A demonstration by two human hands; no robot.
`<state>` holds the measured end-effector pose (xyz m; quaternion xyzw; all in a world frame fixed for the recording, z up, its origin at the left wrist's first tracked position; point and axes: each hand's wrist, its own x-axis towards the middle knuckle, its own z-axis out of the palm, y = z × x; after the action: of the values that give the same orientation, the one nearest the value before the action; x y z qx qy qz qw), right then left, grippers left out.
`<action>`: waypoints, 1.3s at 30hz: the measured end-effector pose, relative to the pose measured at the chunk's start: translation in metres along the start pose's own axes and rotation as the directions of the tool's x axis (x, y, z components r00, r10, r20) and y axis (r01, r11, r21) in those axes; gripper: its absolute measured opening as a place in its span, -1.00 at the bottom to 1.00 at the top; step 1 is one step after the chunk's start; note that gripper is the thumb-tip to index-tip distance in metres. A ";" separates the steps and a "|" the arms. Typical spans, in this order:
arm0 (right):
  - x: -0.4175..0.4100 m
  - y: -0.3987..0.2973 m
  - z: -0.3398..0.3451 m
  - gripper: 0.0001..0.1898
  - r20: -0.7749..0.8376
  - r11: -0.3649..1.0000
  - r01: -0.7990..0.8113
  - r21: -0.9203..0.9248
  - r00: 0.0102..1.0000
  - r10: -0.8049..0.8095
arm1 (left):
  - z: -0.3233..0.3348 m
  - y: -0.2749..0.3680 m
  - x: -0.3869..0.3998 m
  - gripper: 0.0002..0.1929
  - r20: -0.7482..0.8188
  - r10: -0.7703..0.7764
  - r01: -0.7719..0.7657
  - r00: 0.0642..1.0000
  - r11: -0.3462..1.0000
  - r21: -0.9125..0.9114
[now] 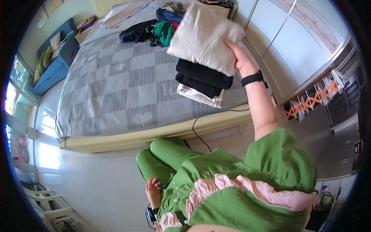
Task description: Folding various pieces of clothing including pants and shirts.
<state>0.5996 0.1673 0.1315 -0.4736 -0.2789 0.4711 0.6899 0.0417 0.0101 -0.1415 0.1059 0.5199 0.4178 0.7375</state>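
My right hand (241,59) grips the right edge of a folded white cloth garment (203,37), held over a stack of folded clothes near the bed's foot. In that stack, black folded garments (203,75) lie on top of a white one (200,95). Beyond them, partly hidden by the raised cloth, is a loose heap with a green garment (163,33), a dark navy one (137,31) and a blue one (171,15). My left hand (153,187) rests by my lap with fingers loosely curled, holding nothing.
A grey checked bedspread (116,87) covers the bed, edged by a cream bed frame (162,127). A black cable (200,134) runs over that frame to the tiled floor. White wardrobe doors (289,52) stand at the right, a blue sofa (52,68) at the far left.
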 end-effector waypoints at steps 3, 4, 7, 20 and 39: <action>0.016 0.061 -0.051 -0.42 -0.242 0.936 -0.233 -0.264 0.955 0.170 | 0.001 0.001 -0.001 -0.74 0.005 -0.006 0.006 1.000 1.000 -0.018; 0.022 0.076 -0.066 -0.40 -0.255 0.950 -0.207 -0.236 0.956 0.145 | 0.003 0.003 -0.001 -0.74 0.006 -0.011 0.011 1.000 1.000 -0.023; 0.025 0.083 -0.072 -0.32 -0.292 0.967 -0.131 -0.218 0.954 0.063 | -0.002 0.004 0.003 -0.76 0.016 -0.051 0.051 0.999 0.998 -0.041; 0.040 0.056 0.044 -0.43 0.141 -0.241 -0.019 -0.970 0.765 -0.629 | 0.002 0.013 -0.003 -0.77 -0.024 -0.063 0.062 0.998 0.998 -0.010; 0.070 0.069 0.208 -0.58 0.535 -0.151 0.622 -0.768 0.494 -0.685 | 0.037 0.041 -0.005 -0.81 -0.063 0.119 -0.069 0.991 0.851 0.520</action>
<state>0.4283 0.3201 0.1461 -0.5735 -0.6683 -0.2116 0.4240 0.0522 0.0430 -0.0974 0.3057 0.6407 0.3030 0.6358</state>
